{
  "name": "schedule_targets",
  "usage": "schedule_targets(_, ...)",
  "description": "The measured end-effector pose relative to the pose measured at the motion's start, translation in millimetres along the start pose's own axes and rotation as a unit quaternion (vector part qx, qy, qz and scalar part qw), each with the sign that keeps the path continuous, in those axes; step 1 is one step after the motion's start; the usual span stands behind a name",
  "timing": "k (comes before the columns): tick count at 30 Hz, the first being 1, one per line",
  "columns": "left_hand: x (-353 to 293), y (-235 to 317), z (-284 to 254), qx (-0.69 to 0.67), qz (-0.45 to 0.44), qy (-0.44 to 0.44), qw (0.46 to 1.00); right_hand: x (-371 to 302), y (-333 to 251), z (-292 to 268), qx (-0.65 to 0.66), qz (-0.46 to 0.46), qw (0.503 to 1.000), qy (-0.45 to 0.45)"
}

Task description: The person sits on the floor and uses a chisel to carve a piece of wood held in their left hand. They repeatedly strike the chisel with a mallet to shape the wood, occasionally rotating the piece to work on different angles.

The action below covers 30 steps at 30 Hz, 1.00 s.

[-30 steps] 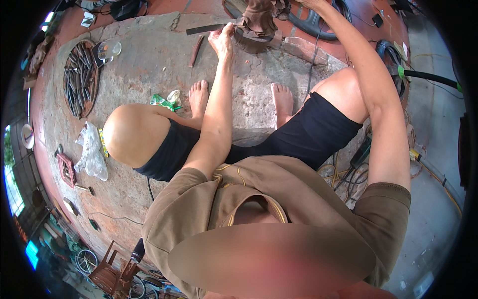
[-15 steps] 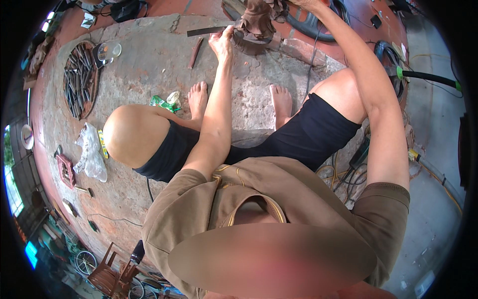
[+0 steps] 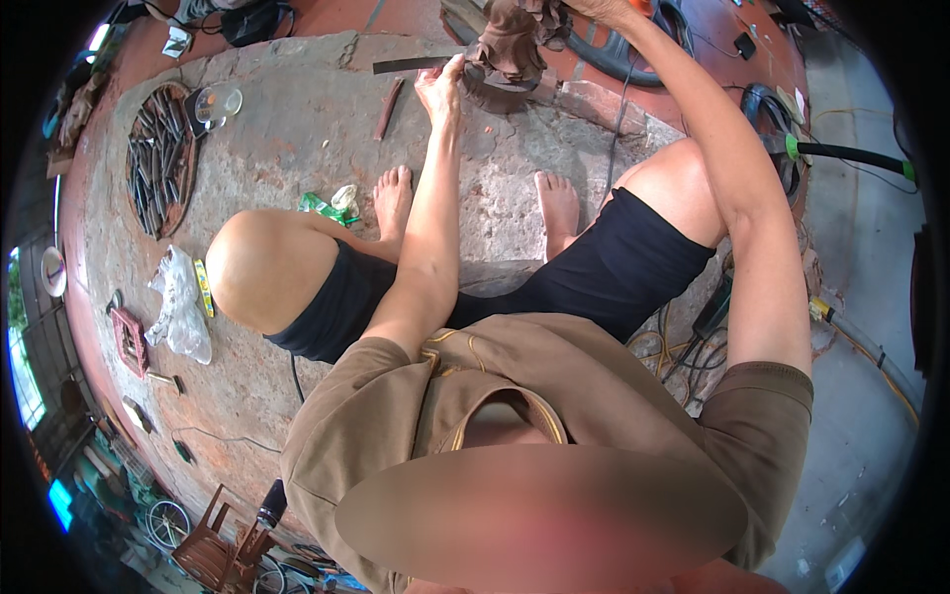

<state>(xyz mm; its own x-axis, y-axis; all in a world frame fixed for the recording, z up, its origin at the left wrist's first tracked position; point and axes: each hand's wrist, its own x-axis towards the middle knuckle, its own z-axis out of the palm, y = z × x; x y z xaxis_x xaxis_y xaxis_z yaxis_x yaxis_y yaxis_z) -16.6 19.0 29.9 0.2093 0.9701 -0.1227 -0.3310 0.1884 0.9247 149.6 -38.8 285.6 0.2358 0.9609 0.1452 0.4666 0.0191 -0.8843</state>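
Note:
At the far edge of the stone slab stands a brown carving (image 3: 510,45) with a rough, folded surface; the view's upper border cuts off its top. My left hand (image 3: 440,89) is closed on a dark flat strip (image 3: 408,65), thumb along it, at the carving's left side. The strip sticks out to the left, and I cannot tell whether it touches the carving. My right hand (image 3: 600,10) is at the upper border beside the carving's upper right part. Its fingers are mostly cut off, so their grip is unclear.
A reddish-brown stick (image 3: 388,107) lies left of my left hand. A round tray (image 3: 181,213) of several slim tools stands farther left, with clear cups (image 3: 231,100) beside it. A plastic bag (image 3: 180,307) lies near my left knee. Cables and a hose (image 3: 856,151) run at right.
My right hand and forearm have come slightly nearer to me, and an orange thing now shows at the upper border. My left hand and the strip have hardly moved.

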Motion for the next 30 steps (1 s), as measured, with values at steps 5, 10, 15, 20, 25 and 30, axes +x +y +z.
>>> schedule_targets(5, 0, 5, 1, -0.082, -0.018, -0.008, 0.996, 0, 1, -1, -0.002, -0.004, 1.000, 0.001)
schedule_targets(10, -2, -1, 2, -0.023, -0.021, -0.004, 1.000, -1, 0, 0, 0.004, 0.000, 1.000, 0.004)
schedule_targets(15, 4, -4, -3, 0.014, -0.014, -0.018, 1.000, -1, -2, 3, 0.000, 0.007, 1.000, 0.006)
schedule_targets(20, -1, 7, 0, -0.076, -0.038, -0.012, 0.996, 2, 7, 0, -0.022, -0.023, 0.999, 0.018)
schedule_targets(25, -9, 7, 6, -0.013, -0.052, 0.006, 0.999, 3, 13, -2, -0.062, -0.056, 0.996, 0.031)
schedule_targets(30, -1, 1, 1, -0.006, -0.039, -0.002, 0.999, 4, 11, 1, -0.061, -0.056, 0.996, 0.025)
